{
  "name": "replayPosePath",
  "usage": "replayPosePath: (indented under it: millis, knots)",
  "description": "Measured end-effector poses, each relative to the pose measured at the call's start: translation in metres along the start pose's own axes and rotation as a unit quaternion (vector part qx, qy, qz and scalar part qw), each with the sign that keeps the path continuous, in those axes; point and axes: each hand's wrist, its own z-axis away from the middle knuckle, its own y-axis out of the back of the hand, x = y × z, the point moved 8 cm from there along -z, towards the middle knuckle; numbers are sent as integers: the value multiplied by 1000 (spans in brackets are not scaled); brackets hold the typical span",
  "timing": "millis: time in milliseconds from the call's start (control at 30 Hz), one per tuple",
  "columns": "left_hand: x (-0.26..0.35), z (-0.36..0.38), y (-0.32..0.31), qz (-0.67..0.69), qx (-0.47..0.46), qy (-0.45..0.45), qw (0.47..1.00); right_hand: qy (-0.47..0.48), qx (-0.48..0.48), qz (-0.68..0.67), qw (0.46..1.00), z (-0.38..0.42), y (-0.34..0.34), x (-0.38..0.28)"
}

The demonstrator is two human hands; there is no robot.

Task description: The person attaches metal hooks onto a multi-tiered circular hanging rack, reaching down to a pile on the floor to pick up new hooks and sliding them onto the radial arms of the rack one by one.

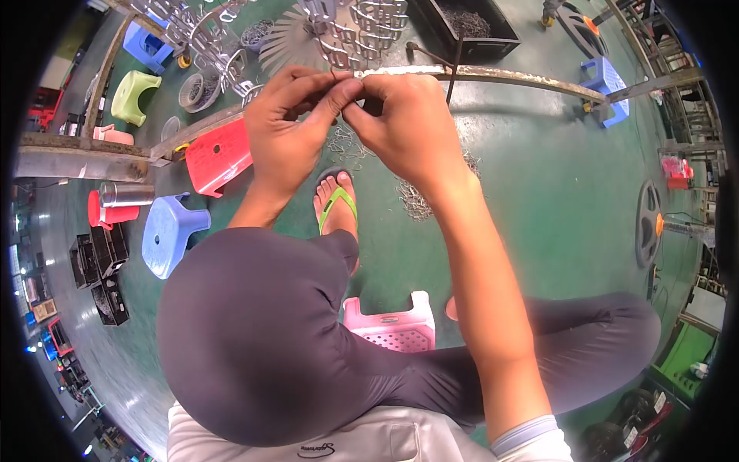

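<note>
My left hand [291, 127] and my right hand [404, 119] meet at the top middle of the head view, thumbs and fingertips pinched together. Whatever lies between the fingertips is too small to make out. Just above them hang clusters of bent metal pieces [362, 35] on a rack. Behind my hands runs a rusty metal frame bar [508, 75]. Below them, loose metal hooks [414, 202] lie on the green floor.
A red stool [219, 157] and a blue stool [171, 234] stand at the left, with a green stool [135, 98] farther back. A pink stool [391, 323] is below me. A black crate [469, 31] of metal parts sits at the top.
</note>
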Motion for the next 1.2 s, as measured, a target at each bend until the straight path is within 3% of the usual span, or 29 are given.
replayPosePath:
  millis: [100,167,233,300,400,533,600,733,867,933,1067,1200]
  knots:
    - [5,-5,7,-16,18,46,999,37,5,-119,992,11,-15,29]
    - [3,-8,13,-6,24,69,997,-28,-97,-5,995,42,-63,92]
    - [-3,-10,21,0,31,69,997,-125,-308,168,928,110,-135,168]
    - [-9,-12,28,6,26,83,996,-119,-434,206,869,171,-167,187]
    - [-11,-8,36,14,14,102,995,-33,-408,206,889,221,-192,198]
    - [-15,-8,40,13,4,101,995,57,-501,243,829,235,-212,187]
    - [-14,-9,37,7,-5,109,994,55,-495,246,831,238,-217,188]
    - [-14,-8,34,22,-23,127,991,24,-458,273,846,238,-224,204]
    - [-20,-4,38,71,-22,147,986,-77,-195,120,970,181,-164,177]
    - [-20,-2,38,87,-28,153,984,-151,-103,-3,983,135,-137,161]
    - [-27,-1,33,89,-79,178,977,-71,73,-146,984,50,-60,77]
    - [-27,0,32,96,-76,180,976,50,142,-205,967,25,-12,10]
